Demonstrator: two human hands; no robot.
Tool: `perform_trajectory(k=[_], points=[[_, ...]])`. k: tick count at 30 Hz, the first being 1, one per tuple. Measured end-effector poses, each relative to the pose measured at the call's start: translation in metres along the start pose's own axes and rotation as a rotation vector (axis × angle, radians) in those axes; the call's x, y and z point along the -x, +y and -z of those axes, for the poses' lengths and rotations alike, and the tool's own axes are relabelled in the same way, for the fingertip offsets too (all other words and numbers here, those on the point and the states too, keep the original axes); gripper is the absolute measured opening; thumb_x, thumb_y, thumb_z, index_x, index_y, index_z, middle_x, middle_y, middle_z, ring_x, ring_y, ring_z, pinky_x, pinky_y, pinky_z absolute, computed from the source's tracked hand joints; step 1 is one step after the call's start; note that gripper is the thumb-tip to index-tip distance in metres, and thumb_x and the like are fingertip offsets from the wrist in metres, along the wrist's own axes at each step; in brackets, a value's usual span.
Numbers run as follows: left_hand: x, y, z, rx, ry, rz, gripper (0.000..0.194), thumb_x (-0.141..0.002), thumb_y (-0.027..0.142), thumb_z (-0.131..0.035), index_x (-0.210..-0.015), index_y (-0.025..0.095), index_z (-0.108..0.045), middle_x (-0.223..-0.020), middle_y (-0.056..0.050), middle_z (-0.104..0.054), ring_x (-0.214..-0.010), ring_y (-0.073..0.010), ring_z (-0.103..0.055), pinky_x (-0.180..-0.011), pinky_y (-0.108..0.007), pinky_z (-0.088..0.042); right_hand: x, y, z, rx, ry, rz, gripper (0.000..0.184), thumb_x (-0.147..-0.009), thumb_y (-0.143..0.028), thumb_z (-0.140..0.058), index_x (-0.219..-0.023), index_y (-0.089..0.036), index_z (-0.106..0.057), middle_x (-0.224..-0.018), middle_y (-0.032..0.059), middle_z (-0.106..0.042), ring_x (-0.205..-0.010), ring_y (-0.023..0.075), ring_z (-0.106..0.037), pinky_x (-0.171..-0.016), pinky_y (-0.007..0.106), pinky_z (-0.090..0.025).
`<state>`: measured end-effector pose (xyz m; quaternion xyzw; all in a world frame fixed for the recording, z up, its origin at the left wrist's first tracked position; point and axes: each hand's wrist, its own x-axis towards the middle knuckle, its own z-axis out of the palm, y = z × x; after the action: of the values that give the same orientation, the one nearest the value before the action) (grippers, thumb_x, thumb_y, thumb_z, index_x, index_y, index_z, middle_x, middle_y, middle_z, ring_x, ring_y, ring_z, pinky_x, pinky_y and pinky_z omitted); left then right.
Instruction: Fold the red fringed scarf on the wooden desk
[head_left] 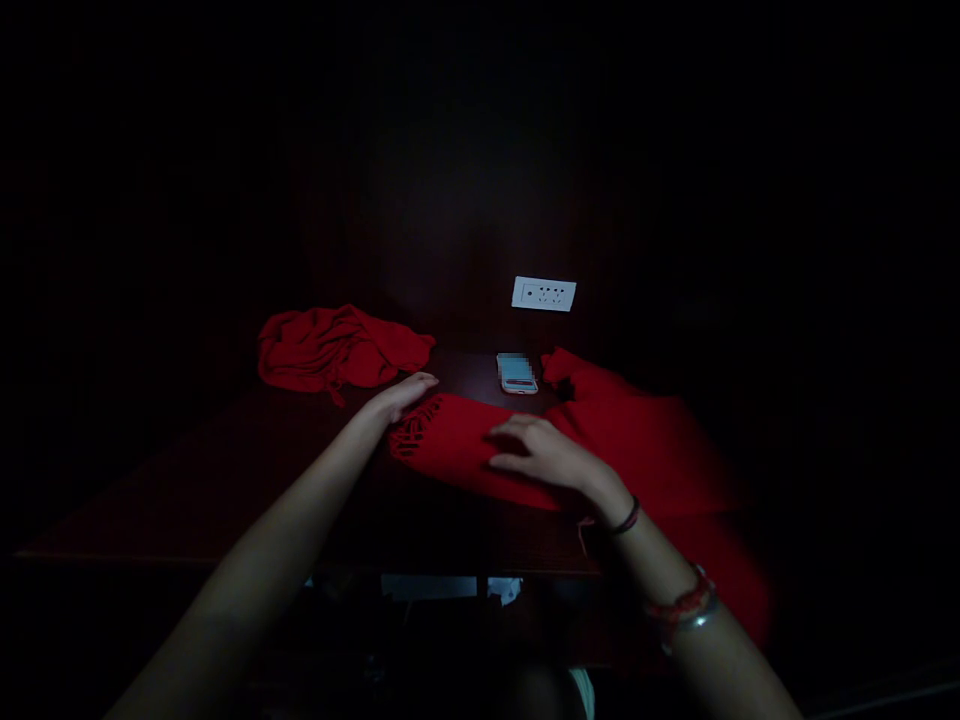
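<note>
A red fringed scarf (465, 440) lies flat across the dark table, its knotted tassels at the left end. The rest of it spreads right in loose folds and hangs over the front edge. My left hand (407, 396) rests beside the tassels, fingers stretched out and pointing right. Over the middle of the flat strip is my right hand (536, 450), fingers apart and a little bent, with nothing gripped; whether it touches the cloth I cannot tell. Bracelets circle my right wrist and forearm.
A second red cloth (337, 348) lies bunched at the back left. Behind the scarf sits a phone (517, 373) with a lit screen. A white socket plate (544, 294) is on the back wall. The table's front edge (172, 560) shows faintly; pale items lie beneath it. Surroundings are very dark.
</note>
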<state>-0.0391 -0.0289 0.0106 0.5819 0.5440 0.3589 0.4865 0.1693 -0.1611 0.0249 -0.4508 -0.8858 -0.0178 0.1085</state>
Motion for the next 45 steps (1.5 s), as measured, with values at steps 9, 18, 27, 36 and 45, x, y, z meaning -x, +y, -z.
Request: perform_trajectory(k=[9, 18, 27, 36, 45], points=[[-0.002, -0.009, 0.002, -0.562, -0.016, -0.317, 0.028, -0.069, 0.032, -0.051, -0.091, 0.015, -0.055, -0.094, -0.006, -0.060, -0.086, -0.0184, -0.054, -0.076, -0.025, -0.041, -0.006, -0.011, -0.041, -0.119, 0.106, -0.130, 0.020, -0.074, -0.011, -0.042, -0.089, -0.016, -0.056, -0.085, 0.0056, -0.058, -0.077, 0.0134, -0.054, -0.069, 0.023, -0.039], [0.017, -0.008, -0.025, -0.694, -0.332, -0.861, 0.075, -0.059, 0.042, -0.063, -0.124, 0.023, -0.032, -0.125, -0.008, -0.038, -0.114, -0.0250, -0.033, -0.093, -0.035, -0.026, -0.016, 0.069, -0.034, -0.511, 0.416, -0.746, 0.031, -0.067, -0.009, -0.042, -0.097, -0.012, -0.051, -0.078, 0.0039, -0.058, -0.069, 0.0141, -0.054, -0.065, 0.028, -0.044], [-0.007, -0.024, -0.039, -0.479, -0.260, -0.794, 0.029, -0.073, 0.024, -0.040, -0.097, 0.016, -0.055, -0.094, -0.004, -0.059, -0.085, -0.0170, -0.053, -0.079, -0.027, -0.038, -0.012, 0.037, -0.009, 0.067, 0.104, 0.097, 0.036, -0.072, -0.013, -0.049, -0.107, -0.021, -0.052, -0.102, 0.0082, -0.051, -0.101, 0.0178, -0.042, -0.085, 0.033, -0.034], [-0.011, -0.011, -0.026, -0.254, -0.038, -0.408, 0.043, -0.075, 0.024, -0.040, -0.116, 0.010, -0.037, -0.085, -0.008, -0.056, -0.078, -0.0174, -0.054, -0.071, -0.031, -0.041, -0.048, 0.051, -0.013, -0.278, 0.310, -0.405, 0.015, -0.074, -0.017, -0.047, -0.078, -0.015, -0.061, -0.076, 0.0013, -0.061, -0.073, 0.0125, -0.054, -0.067, 0.021, -0.039], [0.010, -0.013, -0.036, -0.575, -0.379, -0.761, 0.059, -0.063, 0.033, -0.060, -0.118, 0.021, -0.041, -0.106, -0.006, -0.054, -0.097, -0.0213, -0.048, -0.084, -0.031, -0.035, -0.060, 0.067, -0.025, -0.357, 0.338, -0.690, 0.010, -0.069, -0.016, -0.046, -0.063, -0.016, -0.055, -0.051, -0.0019, -0.052, -0.048, 0.0100, -0.049, -0.048, 0.019, -0.037]])
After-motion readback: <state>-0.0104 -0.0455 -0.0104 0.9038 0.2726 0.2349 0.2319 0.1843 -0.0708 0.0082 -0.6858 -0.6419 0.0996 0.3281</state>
